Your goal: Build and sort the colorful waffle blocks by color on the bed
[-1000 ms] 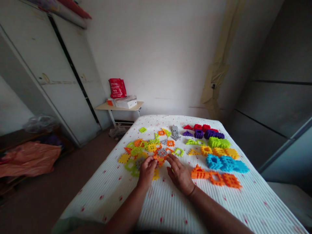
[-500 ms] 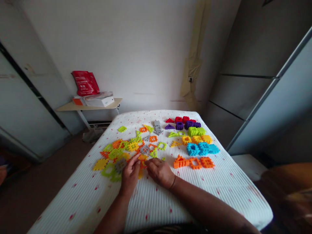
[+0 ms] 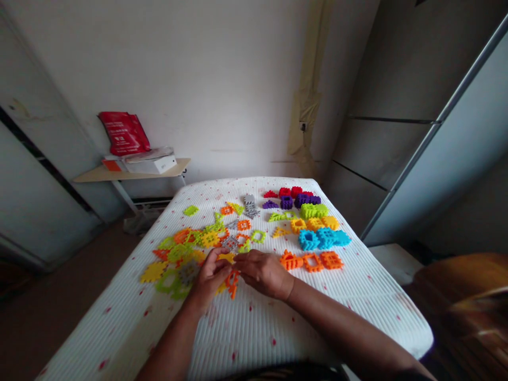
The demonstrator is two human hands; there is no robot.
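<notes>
While both forearms reach in from the bottom of the view, the left hand and the right hand curl close together above a white quilted bed cover flecked with red. Between them, an orange lattice piece stands on edge just under the left fingers, and a yellow plastic piece lies at the fingertips of both hands. Neither hand is spread open, but the view does not show which hand grips which piece, or whether either is gripped at all.

Just left of the left hand lies a loose heap of interlocking plastic pieces in lime, orange, yellow and gray. Right of the right hand, sorted groups run away up the bed: an orange row, then blue pieces, yellow pieces, green pieces, purple pieces and red pieces. A gray stack sits near the far end of the bed.

Beyond the bed, a small desk against the wall carries a white box and a red bag. A beige cloth strip hangs on the wall to the right.
</notes>
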